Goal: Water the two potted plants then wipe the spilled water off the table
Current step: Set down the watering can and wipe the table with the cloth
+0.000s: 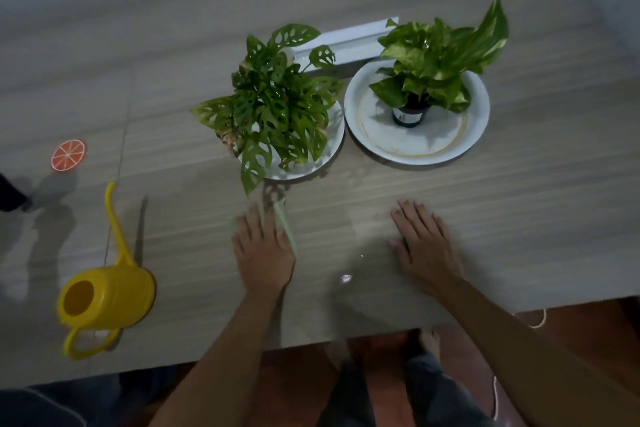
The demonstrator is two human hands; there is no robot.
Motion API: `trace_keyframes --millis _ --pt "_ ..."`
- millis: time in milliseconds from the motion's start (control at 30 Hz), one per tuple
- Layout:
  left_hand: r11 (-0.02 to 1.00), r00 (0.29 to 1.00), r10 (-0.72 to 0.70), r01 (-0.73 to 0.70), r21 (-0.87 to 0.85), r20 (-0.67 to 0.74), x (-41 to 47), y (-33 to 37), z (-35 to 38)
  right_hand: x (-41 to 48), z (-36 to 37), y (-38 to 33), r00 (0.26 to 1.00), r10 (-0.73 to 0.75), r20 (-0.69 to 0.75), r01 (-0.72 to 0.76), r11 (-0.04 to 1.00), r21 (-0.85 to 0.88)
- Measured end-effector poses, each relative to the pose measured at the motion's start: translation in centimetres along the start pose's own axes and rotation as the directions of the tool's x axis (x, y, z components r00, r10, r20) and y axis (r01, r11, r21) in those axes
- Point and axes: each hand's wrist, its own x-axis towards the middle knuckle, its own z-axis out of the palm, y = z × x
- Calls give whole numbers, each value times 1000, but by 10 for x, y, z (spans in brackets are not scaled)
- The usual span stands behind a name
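Two potted plants stand on white plates at the middle of the table (519, 218). The left plant (273, 107) has holed leaves that hide its pot and most of its plate (330, 149). The right plant (436, 55) sits in a small dark pot (408, 116) on its plate (479, 114). My left hand (263, 253) lies flat on a pale green cloth (289, 236), blurred, just in front of the left plant. My right hand (422, 246) rests flat on the bare table with its fingers apart. Small glints of water (346, 277) lie between my hands.
A yellow watering can (107, 295) stands near the front left edge, its long spout pointing away. An orange-slice coaster (68, 154) lies at far left. A long white box (349, 42) lies behind the plants. The table's front edge runs just below my forearms.
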Motion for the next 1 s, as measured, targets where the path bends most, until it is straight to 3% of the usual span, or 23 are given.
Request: trace_keyframes --millis 133,233,333,433,500,633,733,867,1000 --pt "998 997 28 -23 -57 78 -87 21 10 -6 -13 30 998 32 -50 -31 999 26" --pt "979 979 176 -164 -118 101 -117 79 20 -4 -19 58 998 17 -55 -17 1000 -5" --pt "951 951 296 -285 -123 87 -108 145 27 -5 -24 80 999 4 -52 -6 999 -44" --pt "943 938 329 -321 -84 108 -70 169 25 -6 -26 95 998 2 -57 -4 999 -47" --pt "964 955 265 -260 -55 130 -43 150 20 -5 -28 104 999 -2 -37 0 999 -54" --pt "999 999 -33 33 -17 27 -54 91 14 -7 -26 118 1000 12 3 -12 1000 -20" --pt "996 997 -83 82 -46 -5 -107 98 22 -8 -22 121 1000 12 -6 -12 1000 15" --pt "989 994 108 -105 -108 16 -146 178 42 -8 -19 125 1000 -5 -14 5 1000 0" --pt "960 964 265 -262 -100 19 -88 223 45 -5 -16 126 1000 3 -18 -4 999 -46"
